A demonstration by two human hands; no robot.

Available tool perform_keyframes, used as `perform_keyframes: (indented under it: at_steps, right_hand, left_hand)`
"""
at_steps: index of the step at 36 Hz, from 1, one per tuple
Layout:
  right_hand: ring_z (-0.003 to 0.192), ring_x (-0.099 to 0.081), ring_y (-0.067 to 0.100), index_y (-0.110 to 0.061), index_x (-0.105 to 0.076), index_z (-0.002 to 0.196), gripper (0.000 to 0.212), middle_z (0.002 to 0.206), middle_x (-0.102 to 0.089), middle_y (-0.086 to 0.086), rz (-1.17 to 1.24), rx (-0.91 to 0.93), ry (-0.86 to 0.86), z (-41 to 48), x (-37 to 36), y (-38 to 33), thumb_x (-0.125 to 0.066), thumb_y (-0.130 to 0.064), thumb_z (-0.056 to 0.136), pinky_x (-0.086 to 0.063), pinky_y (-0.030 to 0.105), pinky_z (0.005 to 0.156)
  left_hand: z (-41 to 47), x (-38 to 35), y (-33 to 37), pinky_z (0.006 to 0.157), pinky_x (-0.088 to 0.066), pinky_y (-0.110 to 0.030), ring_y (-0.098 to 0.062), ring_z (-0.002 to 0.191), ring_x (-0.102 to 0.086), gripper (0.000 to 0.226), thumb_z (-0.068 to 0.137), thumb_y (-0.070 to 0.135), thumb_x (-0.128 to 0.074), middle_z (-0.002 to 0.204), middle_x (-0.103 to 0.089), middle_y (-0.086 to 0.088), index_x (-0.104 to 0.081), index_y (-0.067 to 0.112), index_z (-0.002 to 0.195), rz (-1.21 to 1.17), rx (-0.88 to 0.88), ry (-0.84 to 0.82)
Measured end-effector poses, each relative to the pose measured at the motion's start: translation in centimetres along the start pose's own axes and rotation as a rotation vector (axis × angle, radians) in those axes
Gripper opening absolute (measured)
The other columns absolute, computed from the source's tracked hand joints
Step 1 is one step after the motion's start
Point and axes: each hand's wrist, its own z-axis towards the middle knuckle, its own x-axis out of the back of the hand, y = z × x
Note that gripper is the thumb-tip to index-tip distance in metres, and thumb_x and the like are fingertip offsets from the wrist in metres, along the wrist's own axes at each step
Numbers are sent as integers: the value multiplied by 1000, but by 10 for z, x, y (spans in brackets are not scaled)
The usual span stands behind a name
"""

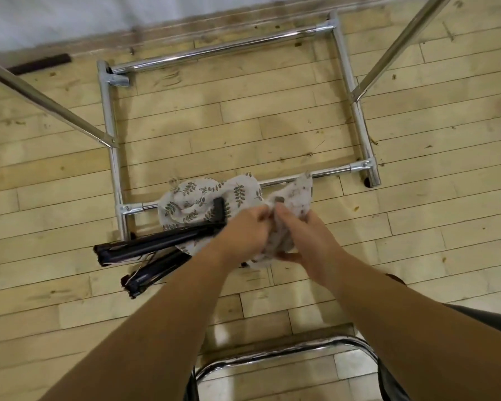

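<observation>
A white cloth with a green leaf print point(197, 198) is bunched over the near bar of a chrome rack base. A black hanger-like frame point(162, 241) with folded black arms sticks out to the left from under the cloth. My left hand point(243, 230) grips the cloth near its middle, fingers curled into the fabric. My right hand point(304, 238) holds the right part of the cloth point(298, 192), thumb under and fingers over it. Both hands meet above the floor, just in front of the rack's near bar.
The chrome rack base point(356, 111) forms a rectangle on the light wooden floor, with two slanted chrome poles point(49, 102) rising left and right. A chrome tube chair frame point(272, 354) stands at the bottom centre. A white wall runs along the top.
</observation>
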Motion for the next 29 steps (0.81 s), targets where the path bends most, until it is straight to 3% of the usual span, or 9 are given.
perform_keyframes:
  at_steps: [3,5,7,9,15,18,22,24,29]
  right_hand:
    - [102,-73,26,-32,-68,117,20,112,-76,2,-88,51,102,21,5,9,-66,-24,99,-63,52,83]
    - [98,-73,21,-34,-70,110,20,105,-75,-1,-180,78,156,31,11,10,-60,-19,101,-63,45,83]
    - [98,-70,20,-35,-68,113,24,105,-73,-1,-289,102,210,39,20,10,-54,-18,102,-61,43,86]
    - [104,-67,23,-33,-65,125,32,109,-70,-1,-401,101,229,48,29,11,-50,-17,102,-58,47,94]
    - [104,-64,28,-27,-61,130,29,112,-68,5,-618,105,228,65,42,11,-46,-23,105,-55,53,97]
    - [107,-64,27,-32,-60,135,35,118,-69,2,-698,144,219,74,49,11,-46,-26,103,-55,51,98]
    - [105,-64,24,-34,-62,133,34,114,-70,2,-773,181,193,84,58,8,-48,-25,103,-56,46,95]
    - [103,-65,22,-34,-64,130,33,110,-71,0,-807,182,179,89,63,6,-52,-21,102,-57,43,92]
    - [98,-64,20,-34,-69,122,35,104,-72,-2,-813,197,217,96,69,7,-53,-13,99,-55,39,86]
  left_hand:
    - [8,-6,-17,62,-53,-13,-9,79,-71,20,107,24,-52,97,-74,4,-71,20,109,101,-81,-6]
    - [18,-1,-36,76,-54,-15,-14,100,-68,28,106,30,-52,120,-68,3,-69,25,128,275,-108,51]
    - [27,10,-55,99,-52,-34,-22,122,-54,39,104,38,-52,136,-54,-2,-58,27,141,478,-66,107]
    - [31,19,-67,109,-43,-48,-27,134,-39,50,100,42,-55,145,-43,-3,-46,26,147,685,-21,84]
    - [54,21,-75,124,-21,-51,-24,152,-22,76,93,37,-64,166,-24,4,-26,29,158,1039,-149,-23]
    - [76,6,-73,127,-14,-47,-22,155,-17,85,93,33,-67,170,-17,5,-18,28,162,1181,-242,-7]
    - [103,-6,-74,121,-26,-45,-26,150,-25,114,84,38,-80,171,-11,1,0,25,164,1272,-246,-42]
    - [110,-5,-74,118,-28,-45,-27,147,-29,117,84,40,-81,171,-10,3,5,26,164,1291,-221,-44]
    - [109,6,-85,113,-33,-44,-27,139,-39,115,81,45,-81,161,-30,1,-2,26,161,1314,-218,51]
